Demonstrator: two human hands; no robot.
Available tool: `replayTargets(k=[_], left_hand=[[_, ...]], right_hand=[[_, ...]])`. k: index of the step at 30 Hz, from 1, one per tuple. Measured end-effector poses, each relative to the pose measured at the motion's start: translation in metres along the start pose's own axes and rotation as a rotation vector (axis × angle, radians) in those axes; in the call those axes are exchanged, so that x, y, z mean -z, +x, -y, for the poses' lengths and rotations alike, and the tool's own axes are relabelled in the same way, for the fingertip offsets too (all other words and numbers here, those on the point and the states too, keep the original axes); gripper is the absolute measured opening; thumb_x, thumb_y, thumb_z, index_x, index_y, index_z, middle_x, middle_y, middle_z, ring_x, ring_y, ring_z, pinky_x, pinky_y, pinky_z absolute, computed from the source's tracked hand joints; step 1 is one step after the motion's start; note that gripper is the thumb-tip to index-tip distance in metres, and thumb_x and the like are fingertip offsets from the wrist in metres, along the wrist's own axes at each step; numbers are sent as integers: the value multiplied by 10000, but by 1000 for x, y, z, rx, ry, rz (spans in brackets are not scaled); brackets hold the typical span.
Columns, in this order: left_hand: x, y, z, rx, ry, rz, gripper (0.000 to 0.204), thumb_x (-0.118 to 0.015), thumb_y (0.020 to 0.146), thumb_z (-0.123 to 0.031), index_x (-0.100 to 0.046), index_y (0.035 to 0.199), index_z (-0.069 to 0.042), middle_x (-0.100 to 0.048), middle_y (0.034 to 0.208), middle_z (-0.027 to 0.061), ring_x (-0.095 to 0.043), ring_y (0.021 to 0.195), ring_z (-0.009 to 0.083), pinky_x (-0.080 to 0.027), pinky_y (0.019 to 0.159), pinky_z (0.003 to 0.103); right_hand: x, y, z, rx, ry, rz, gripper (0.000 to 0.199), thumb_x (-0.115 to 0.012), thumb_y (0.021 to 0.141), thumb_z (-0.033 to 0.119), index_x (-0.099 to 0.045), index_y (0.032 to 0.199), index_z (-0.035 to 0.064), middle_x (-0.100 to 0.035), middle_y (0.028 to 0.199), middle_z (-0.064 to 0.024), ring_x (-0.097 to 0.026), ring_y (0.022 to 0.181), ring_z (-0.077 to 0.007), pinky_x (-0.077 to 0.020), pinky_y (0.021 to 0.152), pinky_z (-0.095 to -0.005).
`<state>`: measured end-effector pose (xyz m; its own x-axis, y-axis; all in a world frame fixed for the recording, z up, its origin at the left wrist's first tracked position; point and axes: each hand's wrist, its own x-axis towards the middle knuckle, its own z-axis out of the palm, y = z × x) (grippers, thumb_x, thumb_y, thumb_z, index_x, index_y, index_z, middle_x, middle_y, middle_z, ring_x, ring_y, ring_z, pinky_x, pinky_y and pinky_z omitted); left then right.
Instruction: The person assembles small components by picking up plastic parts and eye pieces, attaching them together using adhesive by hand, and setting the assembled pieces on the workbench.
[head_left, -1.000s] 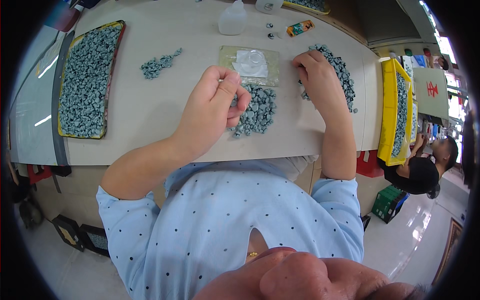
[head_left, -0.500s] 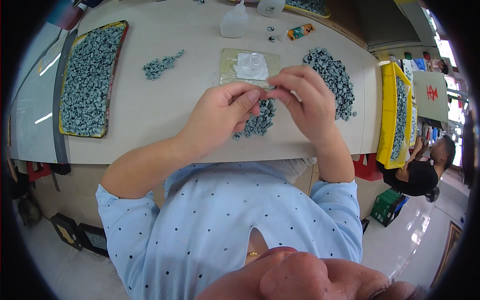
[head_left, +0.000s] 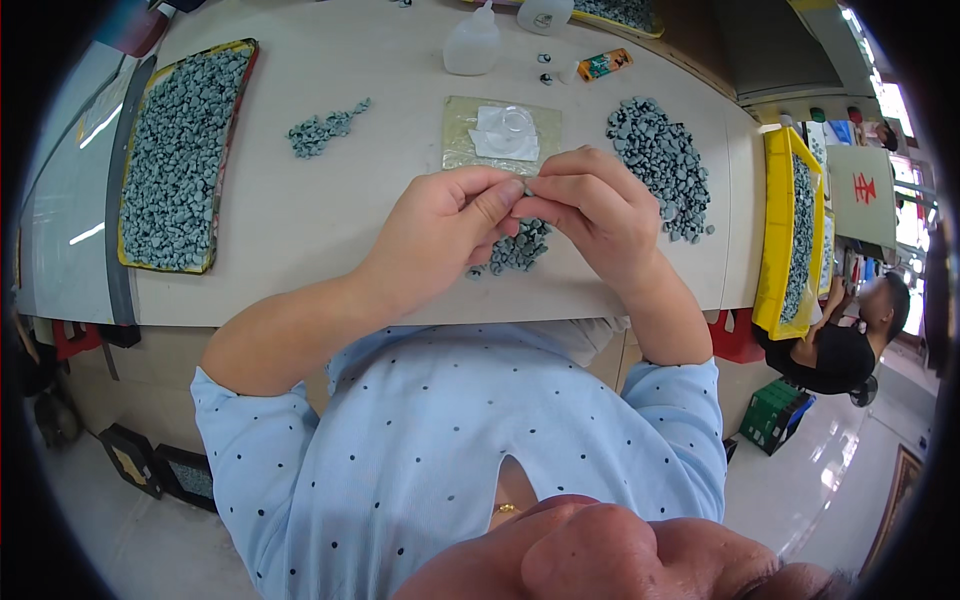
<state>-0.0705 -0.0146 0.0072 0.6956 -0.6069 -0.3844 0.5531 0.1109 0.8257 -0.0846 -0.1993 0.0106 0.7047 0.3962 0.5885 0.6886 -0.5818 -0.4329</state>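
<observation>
grey piece (head_left: 527, 187) sits pinched between fingertips of left hand (head_left: 440, 235) and right hand (head_left: 595, 215), above a small pile (head_left: 520, 250) on the table (head_left: 330, 230); larger pile (head_left: 660, 165) lies right.

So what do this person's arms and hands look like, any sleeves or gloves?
Both hands are bare, with no gloves: the left hand and the right hand. No rings, watch or bracelets are visible on them. The forearms are uncovered up to short sleeves of a light blue shirt scattered with small dark dots, ending above the elbows on both sides.
</observation>
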Motion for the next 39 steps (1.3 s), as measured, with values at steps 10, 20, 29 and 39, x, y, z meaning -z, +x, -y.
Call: replayTargets(k=[10,20,29,39], left_hand=[[2,2,-1,-44,-25,-44,195,-477,943,-177,-577,993,-17,-478,747,-18,-344,554,37,-286,476,182],[2,1,-2,-119,-120,-103,216,-452,939,-127,-525,1087,12,-477,786,0,-334,566,40,-295,492,179],[6,1,-2,-161,-112,-89,187,-526,904,-115,-469,1043,-4,-570,849,64,-344,551,41,-306,485,183],[5,0,-3,-181,-46,-133,207,-562,885,-107,-507,1054,0,-584,879,72,-363,558,46,-316,492,178]], right_hand=[[-5,1,-4,74,-9,-26,237,-712,632,-68,-636,851,-22,-622,820,-101,-600,658,-204,-488,543,-262],[-5,6,-29,58,-303,-121,217,-716,643,-28,-658,838,47,-601,764,-33,-567,614,-154,-456,508,-257],[-9,7,-33,148,-444,-15,283,-713,617,33,-658,893,63,-586,768,-11,-550,625,-164,-441,527,-278],[-11,8,-29,132,-369,5,251,-702,639,0,-656,880,53,-585,772,-21,-559,644,-169,-450,535,-278]])
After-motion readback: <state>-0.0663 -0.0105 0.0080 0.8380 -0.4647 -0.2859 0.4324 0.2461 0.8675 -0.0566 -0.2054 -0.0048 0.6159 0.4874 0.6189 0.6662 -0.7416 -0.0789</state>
